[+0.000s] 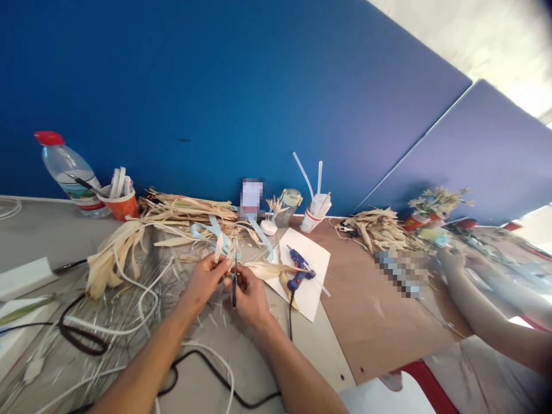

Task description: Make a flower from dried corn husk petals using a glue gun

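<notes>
My left hand (204, 280) is closed around a pale strip of dried husk (218, 247) that stands up from its fingers. Right beside it, my right hand (249, 292) grips small black-handled scissors (234, 276) held upright, blades pointing up at the strip. Both hands meet over the grey table (56, 236), touching at the fingertips. A light blue ribbon (213, 229) curls just behind them. A blue glue gun (300, 270) rests on a white sheet (317, 261) to the right of my right hand.
A heap of dried corn husks (129, 241) lies to the left, with white and black cables (142, 299) in front. Behind it stand a water bottle (69, 172), an orange cup (122, 204) and a white cup (314, 215). Another person's arm (478, 310) works at the right.
</notes>
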A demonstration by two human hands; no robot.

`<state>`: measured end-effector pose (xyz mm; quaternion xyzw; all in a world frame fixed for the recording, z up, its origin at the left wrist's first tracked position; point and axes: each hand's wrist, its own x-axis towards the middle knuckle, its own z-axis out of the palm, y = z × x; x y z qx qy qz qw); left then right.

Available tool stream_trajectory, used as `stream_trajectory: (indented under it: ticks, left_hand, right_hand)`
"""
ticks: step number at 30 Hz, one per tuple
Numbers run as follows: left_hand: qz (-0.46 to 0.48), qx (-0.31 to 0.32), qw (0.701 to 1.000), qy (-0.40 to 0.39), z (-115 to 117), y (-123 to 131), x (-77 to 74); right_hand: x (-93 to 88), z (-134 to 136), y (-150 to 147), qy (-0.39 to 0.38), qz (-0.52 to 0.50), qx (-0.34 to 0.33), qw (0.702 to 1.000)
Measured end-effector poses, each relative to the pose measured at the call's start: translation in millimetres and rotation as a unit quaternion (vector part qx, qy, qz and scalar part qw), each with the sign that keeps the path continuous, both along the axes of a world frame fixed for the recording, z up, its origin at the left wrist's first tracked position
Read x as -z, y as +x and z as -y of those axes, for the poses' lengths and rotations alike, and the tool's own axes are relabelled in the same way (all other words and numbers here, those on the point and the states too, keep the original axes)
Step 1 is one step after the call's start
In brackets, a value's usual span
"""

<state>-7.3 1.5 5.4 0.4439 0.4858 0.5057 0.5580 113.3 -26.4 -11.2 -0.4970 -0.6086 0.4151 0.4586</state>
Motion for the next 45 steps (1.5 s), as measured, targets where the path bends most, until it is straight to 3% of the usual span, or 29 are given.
stream_trajectory:
  ticks: [12, 45]
  left_hand:
    - [0.009, 0.019, 1.000, -0.005, -0.3, 1.7, 1.4]
    - [0.010, 0.018, 1.000, -0.002, -0.5, 2.3, 2.0]
  right_hand:
    - [6.7, -2.5, 0.7, 0.002, -0.039, 0.001, 0.999]
    - [3.1, -2.2, -1.2, 0.002, -0.063, -0.022, 0.998]
